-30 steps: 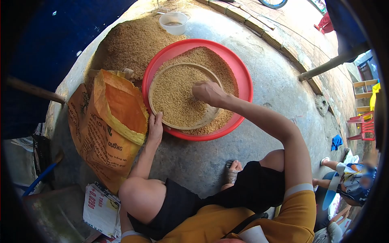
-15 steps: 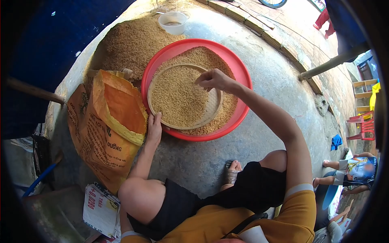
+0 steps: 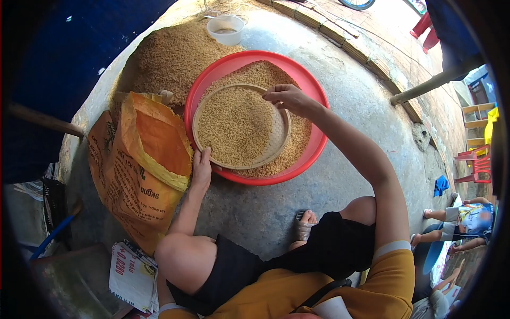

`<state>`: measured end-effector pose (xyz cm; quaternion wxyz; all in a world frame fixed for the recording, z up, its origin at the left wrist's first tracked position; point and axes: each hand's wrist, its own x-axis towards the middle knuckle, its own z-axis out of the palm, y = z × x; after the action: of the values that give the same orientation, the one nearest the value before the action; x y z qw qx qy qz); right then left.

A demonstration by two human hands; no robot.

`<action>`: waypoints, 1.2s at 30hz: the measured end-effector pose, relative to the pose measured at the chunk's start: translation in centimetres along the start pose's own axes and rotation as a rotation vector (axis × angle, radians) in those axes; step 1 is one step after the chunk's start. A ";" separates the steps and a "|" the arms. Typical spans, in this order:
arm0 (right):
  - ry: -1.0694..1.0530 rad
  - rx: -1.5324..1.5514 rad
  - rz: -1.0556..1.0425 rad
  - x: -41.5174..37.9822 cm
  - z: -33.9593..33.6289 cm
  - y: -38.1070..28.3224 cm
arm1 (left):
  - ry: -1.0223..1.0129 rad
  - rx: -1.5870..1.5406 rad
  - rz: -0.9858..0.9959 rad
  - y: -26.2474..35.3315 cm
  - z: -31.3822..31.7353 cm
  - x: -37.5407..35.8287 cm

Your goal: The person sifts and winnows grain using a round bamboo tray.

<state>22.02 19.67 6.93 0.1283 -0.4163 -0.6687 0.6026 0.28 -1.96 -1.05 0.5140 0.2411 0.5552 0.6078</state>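
Note:
A round woven sieve point(image 3: 278, 139) full of golden, husk-like grain point(image 3: 234, 125) rests over a red plastic basin point(image 3: 314, 143), which also holds grain. My left hand point(image 3: 202, 167) grips the sieve's near-left rim, thumb on top and fingers partly hidden beneath. At the far-right rim is my right hand point(image 3: 291, 100), its fingers bent and pressed together over the edge; whether they pinch the rim or something tiny cannot be made out. Beside my left forearm stands an open orange woven sack point(image 3: 135, 183) with printed lettering.
Behind the basin lies a large grain heap point(image 3: 175, 56), with a translucent plastic tub point(image 3: 226, 31) at its edge. A bamboo pole point(image 3: 435, 87) juts in at right. A small person point(image 3: 473, 220) is at far right, near a red chair point(image 3: 475, 165). A white printed sack point(image 3: 133, 276) lies lower left.
My right hand has moved from above the grain up and right to the sieve's far-right rim. The left hand keeps its hold on the rim.

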 end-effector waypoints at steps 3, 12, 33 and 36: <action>0.028 0.174 0.032 0.3 0.0 0.4 | -0.005 0.003 -0.015 0.0 -0.1 0.0; 0.023 0.385 0.092 -0.6 -0.1 -0.1 | -0.034 0.014 -0.010 0.1 0.0 0.0; 0.009 0.621 0.155 -1.0 0.7 -0.8 | 0.006 0.005 -0.004 -0.4 -0.2 0.2; 0.009 0.659 0.137 -1.1 0.8 -0.8 | 0.015 -0.002 -0.004 -0.6 -0.3 0.4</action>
<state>21.86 18.40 7.86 0.2181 -0.3992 -0.4075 0.7918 0.08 -1.79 -1.76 0.5112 0.2349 0.5591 0.6090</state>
